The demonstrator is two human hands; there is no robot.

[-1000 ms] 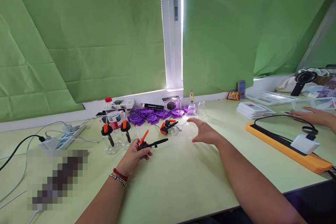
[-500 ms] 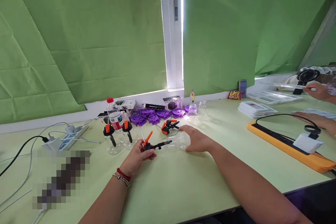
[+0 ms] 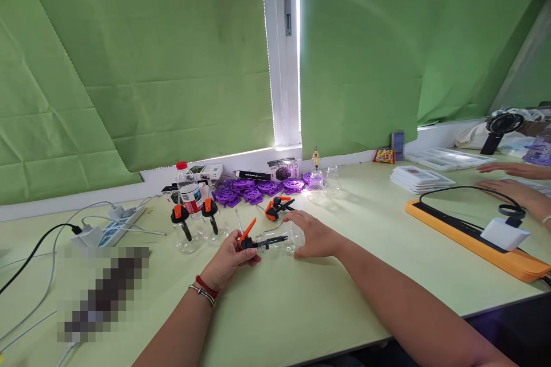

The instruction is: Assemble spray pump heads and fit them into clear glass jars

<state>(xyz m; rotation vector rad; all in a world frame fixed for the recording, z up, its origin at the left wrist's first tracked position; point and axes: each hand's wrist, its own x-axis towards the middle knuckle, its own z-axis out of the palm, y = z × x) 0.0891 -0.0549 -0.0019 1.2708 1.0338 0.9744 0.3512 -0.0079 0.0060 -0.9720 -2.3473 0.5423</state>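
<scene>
Clear bottle: a small clear bottle point(image 3: 284, 239) lies on its side on the green table point(image 3: 301, 304), near the middle, neck pointing left.
Right hand: the right hand point(image 3: 313, 234) is wrapped around the bottle's body.
Sprayer head: a black and orange sprayer head point(image 3: 252, 237) sits at the bottle's neck, its black tube reaching inside.
Left hand: the left hand point(image 3: 230, 260) grips the sprayer head.
Just left: two clear bottles with sprayer heads point(image 3: 196, 225) stand upright; behind them a red-capped water bottle point(image 3: 188, 191).
Far side: purple plastic parts point(image 3: 258, 188) under the window.
Right: an orange tray point(image 3: 473, 241); another person's hands point(image 3: 512, 180) beyond it.

Black box point(image 3: 282, 170): "CU…" partly legible; other labels unreadable.
</scene>
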